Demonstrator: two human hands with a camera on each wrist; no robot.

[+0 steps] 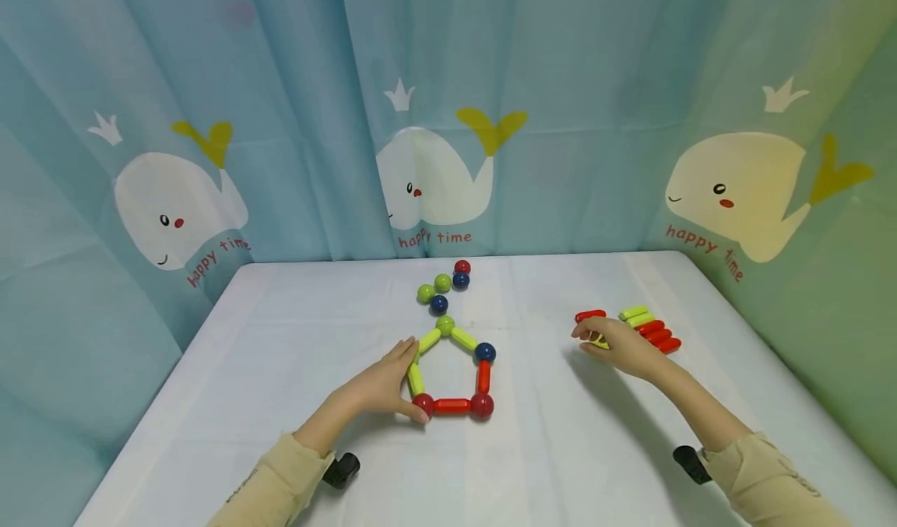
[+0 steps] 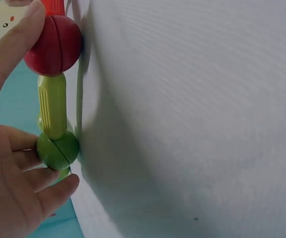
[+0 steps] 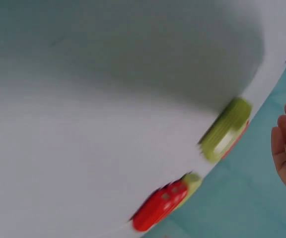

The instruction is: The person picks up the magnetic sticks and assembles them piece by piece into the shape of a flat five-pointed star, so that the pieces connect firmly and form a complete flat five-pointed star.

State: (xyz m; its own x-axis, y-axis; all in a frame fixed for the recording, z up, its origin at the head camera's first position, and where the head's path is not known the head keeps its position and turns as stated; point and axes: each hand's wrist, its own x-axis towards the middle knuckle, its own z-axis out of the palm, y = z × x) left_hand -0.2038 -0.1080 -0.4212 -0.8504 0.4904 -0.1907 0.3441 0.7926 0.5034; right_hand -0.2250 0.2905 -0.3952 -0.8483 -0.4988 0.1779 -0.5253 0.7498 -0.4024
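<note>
A five-sided frame of magnetic rods (image 1: pixel 452 406) and balls lies flat on the white table. Yellow-green rods make its top and left side; red ones form the bottom and right. My left hand (image 1: pixel 381 383) rests along its left side. The thumb touches the lower-left red ball (image 2: pixel 58 45), while the extended fingers lie against a green ball (image 2: pixel 58 148). Over at the right, my right hand (image 1: pixel 624 346) hovers, fingers loosely bent, above a yellow-green rod (image 1: pixel 599 342). In the right wrist view that rod (image 3: pixel 227 130) lies apart from the fingers, and the hand looks bare.
Loose green, blue and red balls (image 1: pixel 438 304) lie behind the frame. Beyond and beside my right hand are a red rod (image 1: pixel 590 315), yellow-green rods (image 1: pixel 634 313) and several red rods (image 1: pixel 659 336). A whale-print curtain (image 1: pixel 561 122) hangs behind the table (image 1: pixel 546 465).
</note>
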